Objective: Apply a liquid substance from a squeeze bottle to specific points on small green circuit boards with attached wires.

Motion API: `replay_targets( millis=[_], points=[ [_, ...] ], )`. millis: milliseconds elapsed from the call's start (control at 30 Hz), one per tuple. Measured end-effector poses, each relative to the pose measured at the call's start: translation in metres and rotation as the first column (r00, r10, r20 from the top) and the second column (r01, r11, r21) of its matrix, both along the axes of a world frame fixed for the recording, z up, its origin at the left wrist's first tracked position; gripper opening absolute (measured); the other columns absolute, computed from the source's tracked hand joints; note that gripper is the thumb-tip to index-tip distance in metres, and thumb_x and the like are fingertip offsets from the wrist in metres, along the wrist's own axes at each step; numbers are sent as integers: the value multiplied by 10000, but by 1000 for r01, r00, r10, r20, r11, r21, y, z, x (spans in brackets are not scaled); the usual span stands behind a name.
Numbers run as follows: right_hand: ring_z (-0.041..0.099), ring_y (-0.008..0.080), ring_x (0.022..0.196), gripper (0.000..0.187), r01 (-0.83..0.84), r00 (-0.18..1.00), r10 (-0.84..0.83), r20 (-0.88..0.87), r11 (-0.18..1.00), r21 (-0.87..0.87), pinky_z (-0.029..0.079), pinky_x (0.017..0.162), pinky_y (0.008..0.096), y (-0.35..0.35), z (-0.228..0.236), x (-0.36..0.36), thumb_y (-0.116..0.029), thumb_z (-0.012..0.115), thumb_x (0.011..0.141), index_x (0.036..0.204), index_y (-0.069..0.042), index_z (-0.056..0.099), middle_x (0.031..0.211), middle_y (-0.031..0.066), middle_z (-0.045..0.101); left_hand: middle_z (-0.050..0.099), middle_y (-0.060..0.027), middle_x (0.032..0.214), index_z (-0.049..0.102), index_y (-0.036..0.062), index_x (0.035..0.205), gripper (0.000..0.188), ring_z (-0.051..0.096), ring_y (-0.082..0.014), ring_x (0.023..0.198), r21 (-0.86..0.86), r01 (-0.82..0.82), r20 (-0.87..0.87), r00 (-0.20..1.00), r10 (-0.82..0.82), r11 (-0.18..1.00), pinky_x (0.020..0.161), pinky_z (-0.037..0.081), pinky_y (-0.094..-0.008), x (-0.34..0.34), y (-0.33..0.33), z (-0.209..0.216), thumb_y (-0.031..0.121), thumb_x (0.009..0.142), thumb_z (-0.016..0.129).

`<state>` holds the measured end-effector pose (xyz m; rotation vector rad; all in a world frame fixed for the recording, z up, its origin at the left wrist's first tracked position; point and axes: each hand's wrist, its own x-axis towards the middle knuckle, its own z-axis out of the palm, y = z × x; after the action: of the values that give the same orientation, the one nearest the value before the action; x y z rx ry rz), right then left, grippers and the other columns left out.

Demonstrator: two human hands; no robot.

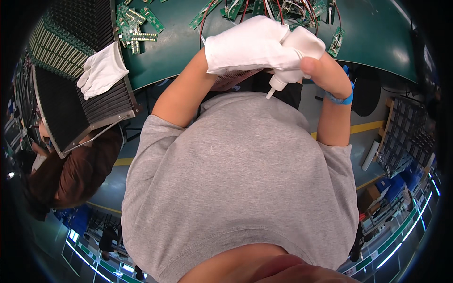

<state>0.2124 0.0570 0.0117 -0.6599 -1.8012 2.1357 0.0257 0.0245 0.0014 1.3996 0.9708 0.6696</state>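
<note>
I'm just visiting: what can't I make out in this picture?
In the head view:
1. Most fingers of the bare right hand: hidden behind the white plastic bottle.
2. What the bottle contains: hidden by its opaque wall.
3. Bare fingers of the left hand: covered by a white cloth glove.
4. Green circuit boards at the top: partly cut off by the upper edge.

With my bare right hand (328,75), which has a blue band (342,100) at the wrist, I hold a white bottle (306,43), tilted so that its thin nozzle (270,93) points downward to my grey shirt (240,160). My left hand (250,46), in a white glove, is close against this bottle. Beyond, small green circuit boards (144,37) lie on the green counter (181,40). At my left, one loose white glove (104,71) rests on a black rack (59,106).
</note>
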Motion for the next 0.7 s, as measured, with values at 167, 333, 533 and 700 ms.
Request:
replay_targets(
  millis=[167,333,533,700],
  points=[
    [502,130,938,607,-76,987,98,-130,983,168,435,794,257,7,-10,7,-428,707,741,1131,-9,503,1005,43,555,566,5,670,615,-3,785,266,484,-38,635,30,64,40,997,-65,997,570,428,-222,0,7,4,260,779,648],
    [494,109,911,513,82,996,-81,-34,996,19,425,788,249,-4,-4,2,-289,763,708,1072,-23,518,973,34,550,547,12,635,604,1,725,270,465,-28,613,-14,13,78,997,-12,1000,536,410,-217,1,10,-2,257,786,664],
    [490,82,821,334,136,990,-136,-26,991,10,416,713,231,-11,-4,0,-194,723,750,981,-24,550,862,14,544,528,11,596,593,-10,683,301,445,-30,586,6,55,25,998,-55,998,519,397,-220,2,10,1,263,787,665],
    [504,85,792,282,235,970,-234,-64,972,-2,415,704,223,-21,-19,-3,-159,699,762,962,-19,557,832,19,555,531,-20,597,582,-23,703,338,439,-63,568,-2,200,-136,971,-198,980,505,389,-239,-5,15,4,297,799,635]
  ],
)
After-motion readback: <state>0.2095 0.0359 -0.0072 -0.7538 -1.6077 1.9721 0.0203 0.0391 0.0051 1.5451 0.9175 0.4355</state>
